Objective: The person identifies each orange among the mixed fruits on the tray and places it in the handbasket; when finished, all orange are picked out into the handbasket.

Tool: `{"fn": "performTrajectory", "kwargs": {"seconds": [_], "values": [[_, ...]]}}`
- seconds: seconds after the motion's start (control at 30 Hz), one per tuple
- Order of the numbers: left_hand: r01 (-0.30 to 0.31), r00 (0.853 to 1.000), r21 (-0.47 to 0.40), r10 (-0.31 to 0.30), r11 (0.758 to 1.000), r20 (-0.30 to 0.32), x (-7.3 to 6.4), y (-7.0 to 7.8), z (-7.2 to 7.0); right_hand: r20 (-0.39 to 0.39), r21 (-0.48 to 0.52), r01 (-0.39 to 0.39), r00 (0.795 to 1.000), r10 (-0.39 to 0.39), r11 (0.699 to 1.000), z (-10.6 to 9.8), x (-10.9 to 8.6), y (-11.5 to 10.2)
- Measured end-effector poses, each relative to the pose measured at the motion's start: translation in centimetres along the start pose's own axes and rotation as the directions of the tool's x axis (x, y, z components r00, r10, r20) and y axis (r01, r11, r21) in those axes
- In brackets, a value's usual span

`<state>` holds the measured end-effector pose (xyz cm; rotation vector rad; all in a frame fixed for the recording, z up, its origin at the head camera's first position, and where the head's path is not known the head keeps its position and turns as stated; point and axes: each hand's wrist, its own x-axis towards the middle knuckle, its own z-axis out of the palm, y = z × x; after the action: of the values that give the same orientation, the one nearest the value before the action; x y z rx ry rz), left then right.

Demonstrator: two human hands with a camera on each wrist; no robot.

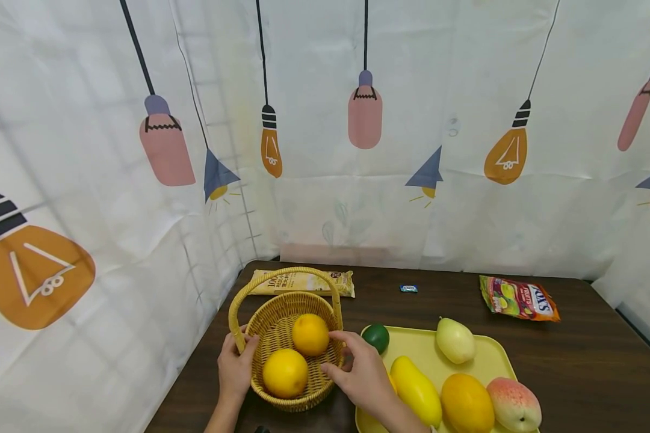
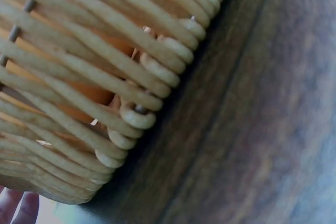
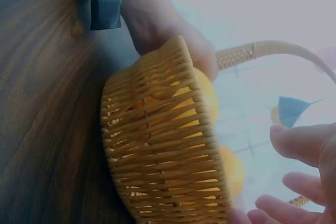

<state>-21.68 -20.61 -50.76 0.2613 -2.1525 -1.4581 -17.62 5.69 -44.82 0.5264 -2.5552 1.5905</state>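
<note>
A yellow wicker basket point(image 1: 295, 405) with an arched handle stands on the dark table, and two oranges point(image 1: 310, 334) lie inside it. My left hand point(image 1: 235, 368) grips its left side by the foot of the handle, thumb at the rim. Only fingertips point(image 2: 23, 207) of that hand show in the left wrist view, beyond the woven wall. At the opposite rim is my right hand point(image 1: 364, 374), thumb and fingers spread apart, index fingertip close by the farther orange. The right wrist view shows this hand's thumb point(image 3: 296, 142) and fingers apart with nothing between them.
Right of the basket, a yellow tray point(image 1: 490, 355) bears a dark green fruit point(image 1: 376, 338), a pear point(image 1: 455, 341), a yellow mango point(image 1: 418, 391), an orange-yellow fruit point(image 1: 467, 404) and a peach point(image 1: 514, 405). Behind lie a long packet point(image 1: 303, 283), a small blue wrapper point(image 1: 408, 288) and a candy bag point(image 1: 520, 299).
</note>
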Motion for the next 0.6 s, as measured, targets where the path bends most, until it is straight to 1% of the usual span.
{"fn": "performTrajectory", "kwargs": {"seconds": [0.23, 0.43, 0.6], "values": [[0.007, 1.0, -0.001, -0.007, 1.0, 0.016, 0.0, 0.0, -0.1, -0.003, -0.001, -0.009, 1.0, 0.009, 1.0, -0.8, 0.2, 0.3], [0.012, 1.0, -0.006, -0.012, 1.0, 0.028, 0.0, 0.1, -0.1, 0.006, 0.022, -0.039, 0.999, 0.039, 0.999, -2.4, 0.6, 0.6], [0.009, 1.0, 0.003, -0.009, 1.0, 0.029, 0.0, 0.2, -0.2, 0.036, -0.013, -0.056, 0.998, 0.056, 0.998, -4.2, 0.7, 1.2]]}}
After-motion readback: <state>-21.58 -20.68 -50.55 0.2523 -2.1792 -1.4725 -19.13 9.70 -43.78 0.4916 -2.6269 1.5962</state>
